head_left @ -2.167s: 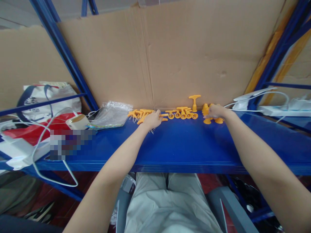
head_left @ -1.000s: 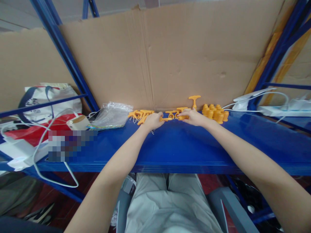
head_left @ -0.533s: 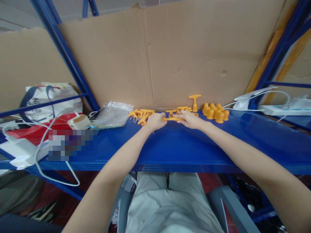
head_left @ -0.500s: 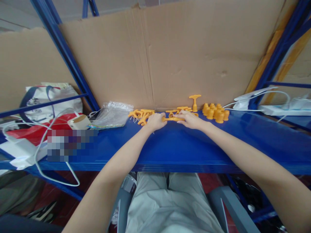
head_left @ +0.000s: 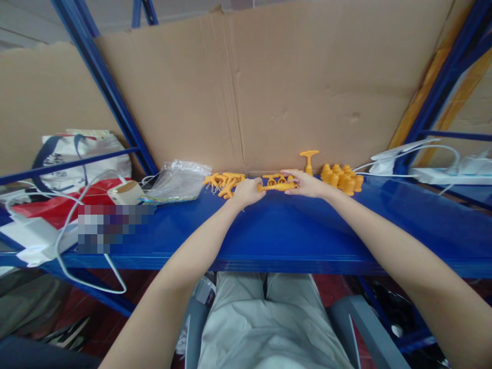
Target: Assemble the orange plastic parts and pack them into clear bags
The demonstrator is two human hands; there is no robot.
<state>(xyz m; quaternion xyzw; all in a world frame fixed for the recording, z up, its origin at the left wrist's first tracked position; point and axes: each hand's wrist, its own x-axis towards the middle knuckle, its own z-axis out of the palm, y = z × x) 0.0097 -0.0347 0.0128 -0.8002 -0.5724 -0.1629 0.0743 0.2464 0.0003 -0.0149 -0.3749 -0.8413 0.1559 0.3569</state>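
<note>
Through the head camera I see my left hand (head_left: 248,192) pinching the handle end of a yellow corkscrew (head_left: 273,188), which lies sideways and points toward my right hand (head_left: 307,185). My right hand has its fingers parted around the wide far end of that corkscrew; I cannot tell whether they grip it. Just behind the held piece, between my hands, more yellow pieces (head_left: 271,181) lie in a row, some with round openings facing me. Directly left of my left hand is a pile of yellow handles (head_left: 226,179) with thin metal spirals, and farther left lies a clear plastic bag (head_left: 175,183). Behind my right hand one yellow T-shaped piece (head_left: 309,163) stands upright, and to that hand's right is a tight cluster of yellow cups (head_left: 346,183). Under both hands stretches a blue tabletop (head_left: 277,236); beyond them rises a brown cardboard sheet (head_left: 292,92). Well apart from my left hand, at far left, sit a red bag (head_left: 42,211) and white cables (head_left: 61,266).
</note>
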